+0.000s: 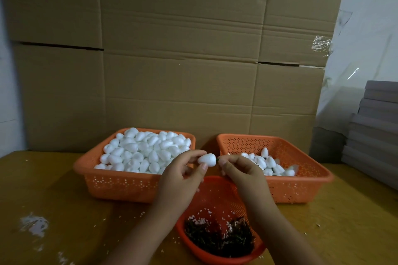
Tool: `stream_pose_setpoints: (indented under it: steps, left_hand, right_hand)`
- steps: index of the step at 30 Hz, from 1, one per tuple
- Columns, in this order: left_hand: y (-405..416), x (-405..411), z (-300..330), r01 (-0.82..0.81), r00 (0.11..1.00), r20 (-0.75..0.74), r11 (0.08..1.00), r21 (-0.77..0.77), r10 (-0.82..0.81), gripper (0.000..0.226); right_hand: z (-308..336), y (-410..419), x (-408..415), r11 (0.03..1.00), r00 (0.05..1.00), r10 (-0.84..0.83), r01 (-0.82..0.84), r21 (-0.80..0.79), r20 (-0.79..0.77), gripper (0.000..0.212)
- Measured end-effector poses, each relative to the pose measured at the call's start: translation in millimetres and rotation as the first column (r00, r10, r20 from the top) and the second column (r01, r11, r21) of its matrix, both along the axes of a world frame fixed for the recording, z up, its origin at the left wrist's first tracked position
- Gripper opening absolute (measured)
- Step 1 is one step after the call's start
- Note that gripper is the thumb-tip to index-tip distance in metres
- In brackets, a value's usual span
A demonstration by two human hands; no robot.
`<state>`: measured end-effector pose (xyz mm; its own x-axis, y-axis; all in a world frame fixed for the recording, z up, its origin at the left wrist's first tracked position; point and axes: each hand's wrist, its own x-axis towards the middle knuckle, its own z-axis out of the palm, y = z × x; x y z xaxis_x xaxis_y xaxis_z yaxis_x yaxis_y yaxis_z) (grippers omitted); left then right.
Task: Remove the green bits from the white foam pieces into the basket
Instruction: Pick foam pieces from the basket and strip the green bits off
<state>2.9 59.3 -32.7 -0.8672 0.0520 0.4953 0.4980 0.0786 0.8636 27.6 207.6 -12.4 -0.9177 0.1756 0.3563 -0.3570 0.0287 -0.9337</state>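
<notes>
We mid-pluck: left hand [183,170] pinches foam egg [207,159] over round basket [191,241]; right hand [239,168] pinches green bit [218,159] at egg's 3 o'clock end. Next, we judge: pull bit free, drop toward 6 o'clock into basket.

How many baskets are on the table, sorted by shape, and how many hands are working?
Rectangular orange baskets: 2, the left basket full of white foam pieces and the right basket holding fewer.
Round red basket with dark bits: 1.
Hands: 2, the left hand and the right hand.
Total: 5.
</notes>
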Motion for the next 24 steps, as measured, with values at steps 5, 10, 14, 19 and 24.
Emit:
stream_pose_setpoints:
  steps: [5,10,14,19,24]
  left_hand:
    - [-0.6,1.7,2.2,0.023,1.0,0.019,0.999,-0.033,-0.023,0.037]
    - [-0.4,3.9,2.6,0.037,0.999,0.015,0.999,-0.019,-0.037,0.034]
    - [-1.6,3.7,2.9,0.04,0.999,-0.001,0.999,-0.036,-0.04,0.026]
    - [-1.8,1.9,2.9,0.037,0.999,-0.019,0.998,-0.043,-0.037,0.02]
    - [-1.1,-0.2,1.1,0.034,0.999,-0.021,0.999,-0.041,-0.035,0.018]
  right_hand:
    - [-1.4,-1.6,0.0,1.0,0.999,-0.026,0.026,-0.012,0.025,0.027]
    - [-2.8,-1.5,0.3,1.0,1.0,-0.002,0.002,-0.023,0.007,0.035]
    - [-4.4,-1.3,-0.7,1.0,1.0,0.021,-0.021,-0.02,-0.002,0.037]
    - [-4.6,-2.9,0.4,1.0,1.0,0.0,0.0,0.019,-0.005,0.034]
    - [-2.6,-4.5,-0.8,0.999,1.0,-0.006,0.007,0.043,-0.023,0.016]
